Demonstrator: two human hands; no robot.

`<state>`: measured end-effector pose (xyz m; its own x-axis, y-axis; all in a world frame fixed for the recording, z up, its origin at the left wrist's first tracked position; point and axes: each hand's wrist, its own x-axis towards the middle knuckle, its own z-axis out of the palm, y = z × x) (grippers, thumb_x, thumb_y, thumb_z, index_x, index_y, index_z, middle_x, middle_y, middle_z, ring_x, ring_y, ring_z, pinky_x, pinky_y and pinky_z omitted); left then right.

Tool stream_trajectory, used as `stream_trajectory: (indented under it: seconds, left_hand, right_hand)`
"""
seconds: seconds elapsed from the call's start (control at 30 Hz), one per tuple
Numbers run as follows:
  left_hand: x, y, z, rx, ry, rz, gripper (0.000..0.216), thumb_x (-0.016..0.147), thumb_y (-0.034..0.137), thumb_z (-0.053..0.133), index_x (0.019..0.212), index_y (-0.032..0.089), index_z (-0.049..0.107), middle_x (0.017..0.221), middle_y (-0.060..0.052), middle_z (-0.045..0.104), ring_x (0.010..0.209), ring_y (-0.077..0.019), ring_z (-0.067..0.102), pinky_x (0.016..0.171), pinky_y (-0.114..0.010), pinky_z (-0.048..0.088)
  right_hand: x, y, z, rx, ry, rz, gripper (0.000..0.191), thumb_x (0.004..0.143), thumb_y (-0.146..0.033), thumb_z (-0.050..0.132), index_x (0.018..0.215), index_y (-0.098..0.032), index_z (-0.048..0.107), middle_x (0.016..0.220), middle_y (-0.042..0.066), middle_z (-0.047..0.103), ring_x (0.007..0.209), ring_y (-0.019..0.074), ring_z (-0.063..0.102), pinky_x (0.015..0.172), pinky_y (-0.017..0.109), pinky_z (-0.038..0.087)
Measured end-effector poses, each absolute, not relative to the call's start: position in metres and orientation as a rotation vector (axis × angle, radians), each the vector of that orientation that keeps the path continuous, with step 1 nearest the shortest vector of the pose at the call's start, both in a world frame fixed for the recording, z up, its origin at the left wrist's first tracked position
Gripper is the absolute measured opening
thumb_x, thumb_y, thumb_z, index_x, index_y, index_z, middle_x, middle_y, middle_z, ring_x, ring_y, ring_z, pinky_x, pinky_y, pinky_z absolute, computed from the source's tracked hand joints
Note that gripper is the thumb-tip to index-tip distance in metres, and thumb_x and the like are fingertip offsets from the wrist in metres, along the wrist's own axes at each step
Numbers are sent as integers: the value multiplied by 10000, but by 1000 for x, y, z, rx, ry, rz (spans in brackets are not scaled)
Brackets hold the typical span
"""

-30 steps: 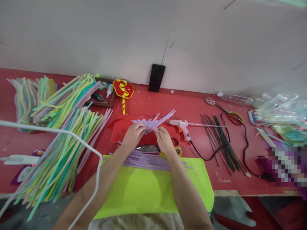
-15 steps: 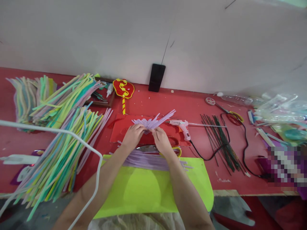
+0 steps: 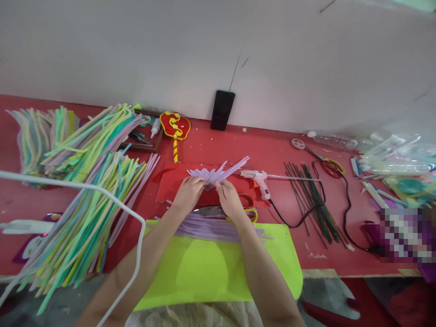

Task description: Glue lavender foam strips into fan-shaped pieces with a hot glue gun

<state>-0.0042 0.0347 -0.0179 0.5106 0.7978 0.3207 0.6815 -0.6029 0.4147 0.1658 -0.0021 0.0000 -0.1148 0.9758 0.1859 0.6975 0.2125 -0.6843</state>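
My left hand [image 3: 188, 192] and my right hand [image 3: 230, 197] both pinch a fan-shaped piece woven from lilac strips [image 3: 218, 173], held over a red foam sheet [image 3: 166, 186]. The fingers of each hand are closed on the piece's near edge. Loose lilac strips [image 3: 207, 228] lie below my wrists on a lime-green sheet [image 3: 207, 268]. Scissors with yellow handles [image 3: 252, 213] lie partly under my right wrist.
A white glue gun [image 3: 259, 178] with a black cord lies right of the hands. Dark green wire stems [image 3: 311, 200] lie further right. Piles of coloured strips [image 3: 85, 195] fill the left of the red table [image 3: 272, 154]. A black phone [image 3: 222, 110] leans on the wall.
My right hand has shifted slightly left and up along the lilac piece; my left hand stays almost where it was.
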Motion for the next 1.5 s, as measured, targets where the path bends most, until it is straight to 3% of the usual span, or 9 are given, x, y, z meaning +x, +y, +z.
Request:
stream_trajectory:
  seconds: [0.23,0.47,0.57,0.7,0.83,1.03,1.17,1.37,1.5]
  left_hand:
    - [-4,34,-17,2441,1245,761,208,874,144,488,948,198,675,996,-57,695,951,-203,628,925,-409,445]
    - [-30,42,2,1909,1557,1303,293,850,139,481,1099,209,618,1105,-64,661,1053,-194,603,978,-377,455]
    - [-41,51,-5,1652,1563,1413,285,827,146,477,1071,176,621,1024,-64,677,951,-169,637,925,-352,493]
    - [-41,55,-12,1572,1560,1401,258,816,163,492,1036,167,626,988,-62,681,904,-159,642,902,-340,503]
    - [-34,50,-9,1870,1600,1249,240,827,168,509,1028,189,640,1028,-67,660,963,-189,625,925,-361,485]
    - [-28,45,-14,2274,1525,945,318,861,131,468,1128,218,617,1249,-78,600,1192,-242,514,1046,-471,369]
    - [-26,46,-15,2233,1501,977,363,850,76,416,1111,212,628,1235,-79,608,1210,-239,508,1095,-505,297]
    - [-22,46,-5,1494,1061,1333,315,883,278,443,1170,196,544,1121,-102,658,1064,-219,630,970,-449,469]
    - [-22,46,-5,1172,869,1286,319,872,333,452,1151,206,538,1148,-99,660,1101,-234,622,990,-481,457]
  right_hand:
    - [182,-4,3,-1712,-1560,529,480,967,-380,270,903,-184,703,827,71,615,768,182,565,761,296,427]
    - [179,-4,-3,-1713,-1598,544,444,948,-383,318,888,-191,714,740,42,572,698,166,553,707,277,424]
    - [177,-4,-6,-1685,-1621,579,423,944,-373,338,898,-185,714,728,36,562,720,168,563,727,278,427]
    - [178,-3,-8,-1679,-1601,582,426,951,-362,326,913,-186,711,754,41,584,726,164,568,734,277,428]
    - [178,-3,-7,-1687,-1629,548,432,953,-372,329,876,-187,711,727,38,574,698,165,555,713,282,435]
    - [168,-4,-3,-1597,-1803,393,366,957,-323,352,973,-211,700,978,88,654,959,210,574,906,361,419]
    - [157,-4,1,-1520,-1919,416,358,968,-300,332,1123,-230,647,1198,73,629,1136,214,535,990,402,382]
    - [147,-5,5,-1337,-1732,654,401,980,-338,290,1167,-206,620,1179,86,638,1134,163,563,1015,325,413]
    - [149,-6,6,-1344,-1670,641,398,978,-349,304,1120,-195,643,1124,93,652,1091,170,585,999,320,429]
